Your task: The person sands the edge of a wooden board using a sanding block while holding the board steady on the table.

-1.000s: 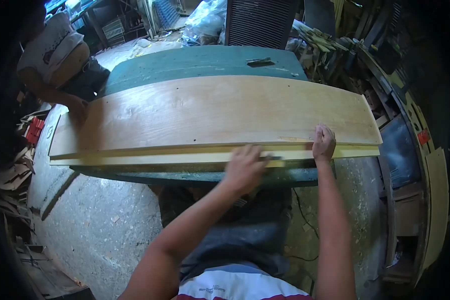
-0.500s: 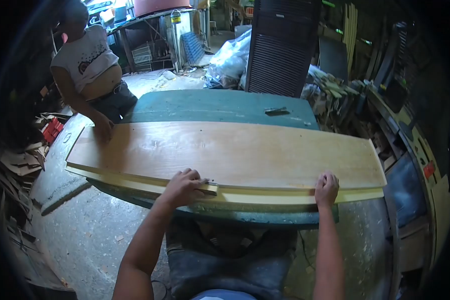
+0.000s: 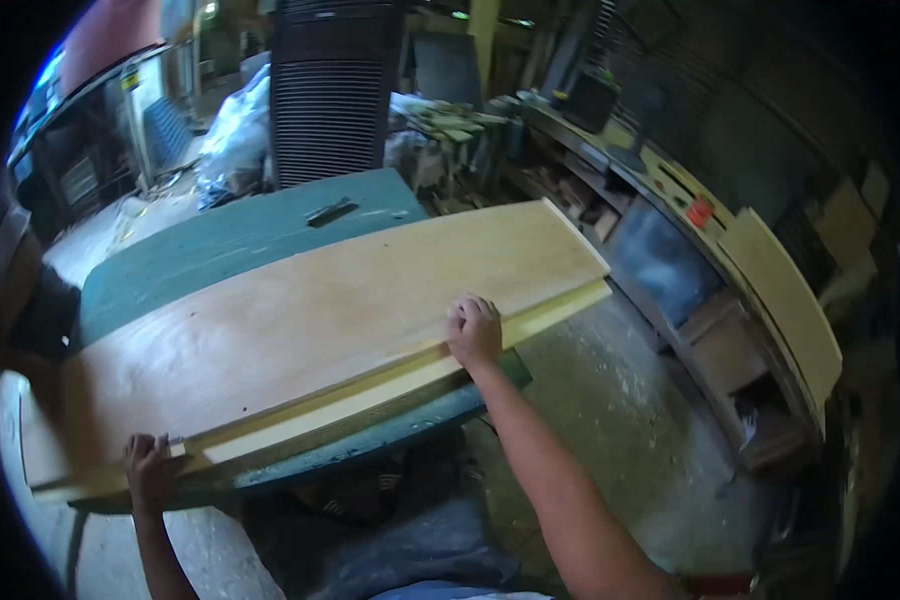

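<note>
Here, nearest us, our left hand point(image 3: 148, 470) is pinching a small pale block point(image 3: 177, 450) at the near edge of the work, though blur is hiding just how the fingers are set. Our right hand point(image 3: 474, 330) is resting farther right along that edge, its fingers bent in and close together; whether it is gripping or only bearing down, we cannot tell. A pale wooden strip point(image 3: 360, 410) is running along this near side, and beyond it the long wooden panel point(image 3: 300, 300) is lying flat across the green table point(image 3: 210, 240), jutting past the table's right end. We are judging the panel stiff and fairly heavy, awkward to manage from one spot because of its length. Its face is shining faintly, so we are expecting flat palms to slip there. For lifting, we are favouring a hold at each end, fingers under the long edges, rather than trusting the thin strip. Farther off, a dark object point(image 3: 332, 213) is lying on the table, and a louvred panel point(image 3: 328, 110) is standing behind.
</note>
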`<act>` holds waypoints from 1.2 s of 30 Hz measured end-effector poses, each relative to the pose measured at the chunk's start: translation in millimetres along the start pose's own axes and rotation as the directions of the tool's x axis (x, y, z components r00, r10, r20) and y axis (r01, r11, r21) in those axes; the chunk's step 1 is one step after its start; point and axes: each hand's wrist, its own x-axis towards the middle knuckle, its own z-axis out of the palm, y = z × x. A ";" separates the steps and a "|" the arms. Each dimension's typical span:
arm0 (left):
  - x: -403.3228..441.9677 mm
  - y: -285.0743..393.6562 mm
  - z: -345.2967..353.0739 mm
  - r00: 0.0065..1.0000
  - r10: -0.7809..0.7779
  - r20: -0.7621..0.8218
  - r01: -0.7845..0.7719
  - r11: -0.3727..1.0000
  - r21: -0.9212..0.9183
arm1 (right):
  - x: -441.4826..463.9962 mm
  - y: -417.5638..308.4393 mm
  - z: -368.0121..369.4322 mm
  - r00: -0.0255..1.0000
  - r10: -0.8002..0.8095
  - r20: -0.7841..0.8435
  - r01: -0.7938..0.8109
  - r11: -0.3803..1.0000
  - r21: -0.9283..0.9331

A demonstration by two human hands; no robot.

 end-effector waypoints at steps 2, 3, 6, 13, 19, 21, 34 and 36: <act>9.7 16.4 -7.2 0.996 0.012 0.084 -0.016 0.999 0.048 | -1.4 -4.6 -5.0 1.000 0.017 0.001 -0.017 1.000 -0.017; 10.5 22.7 5.8 0.996 0.009 0.093 -0.011 1.000 0.016 | -0.5 -8.2 -4.4 1.000 -0.001 0.021 0.002 0.999 -0.033; 62.2 107.4 17.5 0.976 0.127 0.177 -0.112 0.990 -0.091 | 1.1 -11.4 -7.5 0.999 0.001 0.042 0.003 0.996 -0.087; 141.0 249.9 88.0 0.984 0.131 0.118 -0.106 0.975 -0.193 | 1.0 -4.0 -5.9 0.998 0.035 0.057 -0.032 0.998 -0.050; 125.5 227.2 76.9 0.988 0.064 0.141 -0.043 0.989 -0.144 | -1.9 -3.9 -9.4 0.997 0.032 0.066 -0.031 0.999 -0.018; 99.2 181.0 62.4 0.991 0.042 0.128 -0.028 0.994 -0.106 | 0.2 2.4 -4.2 0.999 -0.025 0.032 0.025 1.000 0.013; 59.2 79.1 -51.3 0.934 -0.283 0.219 0.301 0.952 -0.054 | 13.4 -16.2 -2.5 0.980 0.089 0.180 -0.094 0.996 0.014; 83.3 85.8 -31.1 0.972 -0.220 0.088 0.237 0.889 -0.392 | 17.8 -88.2 -16.9 0.921 0.207 0.330 -0.335 0.855 0.396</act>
